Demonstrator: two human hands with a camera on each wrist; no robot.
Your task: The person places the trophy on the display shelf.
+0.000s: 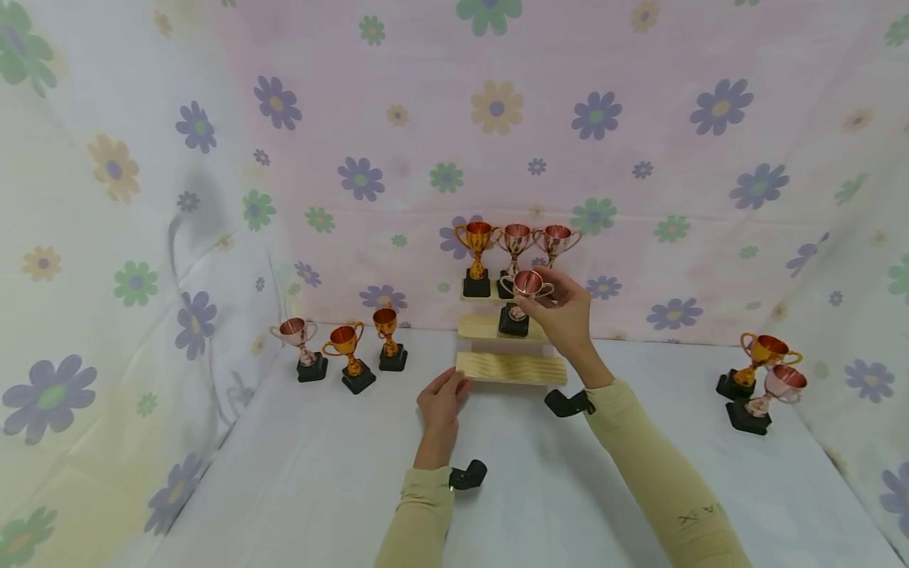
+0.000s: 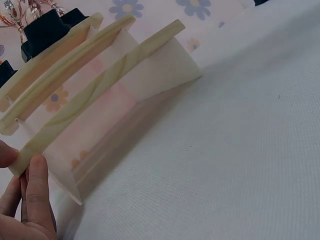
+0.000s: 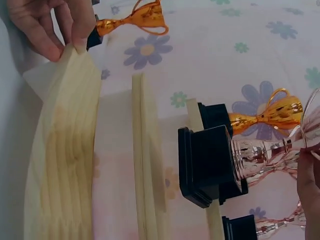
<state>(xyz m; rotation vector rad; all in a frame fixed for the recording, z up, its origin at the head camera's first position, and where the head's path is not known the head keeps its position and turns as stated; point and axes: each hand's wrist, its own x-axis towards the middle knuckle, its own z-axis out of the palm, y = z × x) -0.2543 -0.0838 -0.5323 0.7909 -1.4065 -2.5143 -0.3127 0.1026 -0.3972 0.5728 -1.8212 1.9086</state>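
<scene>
Rose-gold trophy [image 1: 516,314] upright in R hand [image 1: 564,315], at 3-tier wood rack [image 1: 511,367].
Base nr mid tier [image 1: 479,326], can't tell if touching; R thumb + fingers pinch its cup. L hand [image 1: 442,401] grips bottom tier [image 2: 105,82] at L end, thumb & fingers closed on it. Top tier [image 1: 472,300]: gold trophy [image 1: 478,252] + 2 rose-gold ones [image 1: 516,239]. White cloth [image 1: 341,473] has 3 more trophies [image 1: 350,359] L, 2 others [image 1: 763,404] R.

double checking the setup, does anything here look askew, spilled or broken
Nothing looks spilled or broken, and the tiered stand looks straight. Slightly odd: at the far right, the gold trophy and pink trophy seem to lean outward in the head view, though that may just be lens distortion.
</scene>
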